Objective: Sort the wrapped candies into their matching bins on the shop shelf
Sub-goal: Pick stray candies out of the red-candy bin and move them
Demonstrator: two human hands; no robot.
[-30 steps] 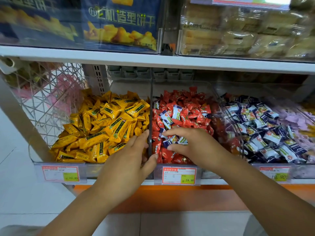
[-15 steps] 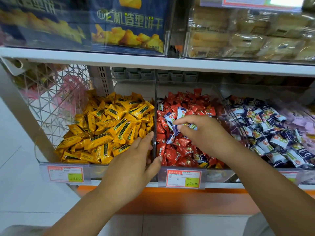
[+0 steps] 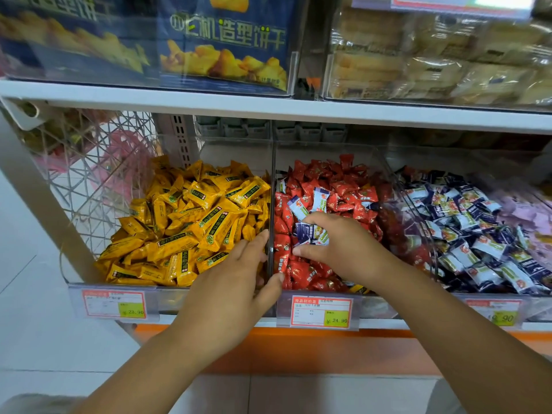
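Three clear bins stand side by side on the shelf: yellow candies [image 3: 191, 222] at the left, red candies [image 3: 337, 186] in the middle, blue-and-white candies [image 3: 478, 234] at the right. Several blue-and-white candies [image 3: 310, 201] lie astray on the red pile. My right hand [image 3: 343, 249] is inside the red bin and grips a bunch of blue-and-white candies [image 3: 310, 234]. My left hand [image 3: 239, 282] holds the clear divider [image 3: 272, 180] between the yellow and red bins, fingers on the yellow side, thumb on the red side.
Price tags [image 3: 321, 312] hang on the bins' front rail. The upper shelf [image 3: 268, 107] juts out close above the bins and carries blue biscuit boxes [image 3: 227, 46] and wrapped cakes [image 3: 433, 61]. A wire basket [image 3: 95, 174] stands left of the yellow bin.
My right hand has dropped back down onto the red pile, nearer the front of the bin, with the blue-and-white candies still in it. My left hand has stayed on the divider.
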